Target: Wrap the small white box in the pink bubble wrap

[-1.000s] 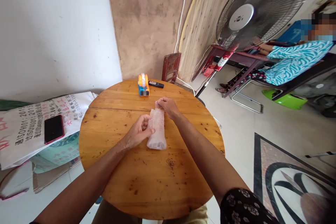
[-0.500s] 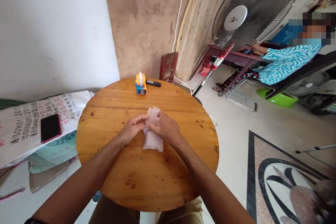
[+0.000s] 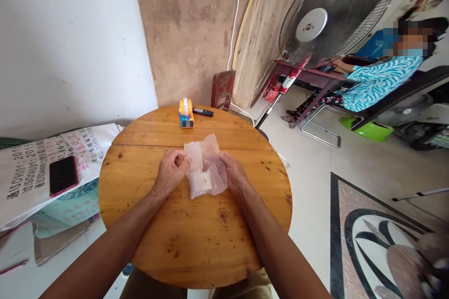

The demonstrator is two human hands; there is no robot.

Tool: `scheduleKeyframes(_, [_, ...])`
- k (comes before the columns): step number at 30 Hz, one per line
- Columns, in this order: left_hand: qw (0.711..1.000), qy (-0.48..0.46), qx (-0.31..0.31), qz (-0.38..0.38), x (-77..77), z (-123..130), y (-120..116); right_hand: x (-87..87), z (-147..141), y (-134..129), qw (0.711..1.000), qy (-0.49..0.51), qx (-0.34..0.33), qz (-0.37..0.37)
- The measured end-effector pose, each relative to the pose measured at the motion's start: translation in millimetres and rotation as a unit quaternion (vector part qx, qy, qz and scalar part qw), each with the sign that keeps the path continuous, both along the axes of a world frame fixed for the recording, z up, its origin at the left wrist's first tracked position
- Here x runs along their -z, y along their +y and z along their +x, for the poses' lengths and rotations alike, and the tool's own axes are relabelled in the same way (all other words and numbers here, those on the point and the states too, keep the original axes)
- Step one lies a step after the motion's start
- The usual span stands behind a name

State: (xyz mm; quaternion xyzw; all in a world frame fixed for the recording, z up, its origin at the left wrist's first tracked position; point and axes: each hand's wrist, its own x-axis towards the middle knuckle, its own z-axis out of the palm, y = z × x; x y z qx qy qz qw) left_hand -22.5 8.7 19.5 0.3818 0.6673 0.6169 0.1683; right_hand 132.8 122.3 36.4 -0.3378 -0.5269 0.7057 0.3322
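Pinkish bubble wrap [image 3: 214, 161] lies partly unfolded at the middle of the round wooden table [image 3: 196, 243]. A small whitish item [image 3: 203, 181] shows on its lower part; what it is I cannot make out. My left hand [image 3: 171, 170] pinches the left edge of the wrap between thumb and forefinger. On the other side, my right hand [image 3: 234, 172] grips the right edge, thumb on top. Beyond the hands, an orange and blue tape dispenser [image 3: 186, 113] stands beside a black object [image 3: 203, 112] near the far edge.
A phone [image 3: 63, 175] rests on printed white sacks [image 3: 28, 168] left of the table. Behind the table are a red wooden chair [image 3: 223, 89] and a standing fan [image 3: 311, 24]. A person in a patterned blue top [image 3: 386, 81] sits at a desk at the right.
The bubble wrap has been opened out and spreads wider. My right hand has moved right with its edge, and my left hand slightly left. The view has shifted a little.
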Motion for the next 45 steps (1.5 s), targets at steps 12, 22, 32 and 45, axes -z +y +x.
scheduleKeyframes(12, [0.995,-0.025,0.078,-0.060,8.9,4,5,6.4,-6,-3,0.999,-0.005,-0.014,0.033])
scheduleKeyframes(22, [0.992,0.004,-0.060,-0.112,8.5,-42,-5,2.9,18,15,0.797,-0.451,0.090,0.391])
scheduleKeyframes(32, [0.967,0.229,0.089,-0.067,-37.9,-13,-22,1.5,17,12,0.762,-0.504,0.062,0.401])
scheduleKeyframes(45, [0.853,0.334,0.361,-0.173,-69.2,29,-93,3.0,17,13,0.768,-0.493,0.054,0.406])
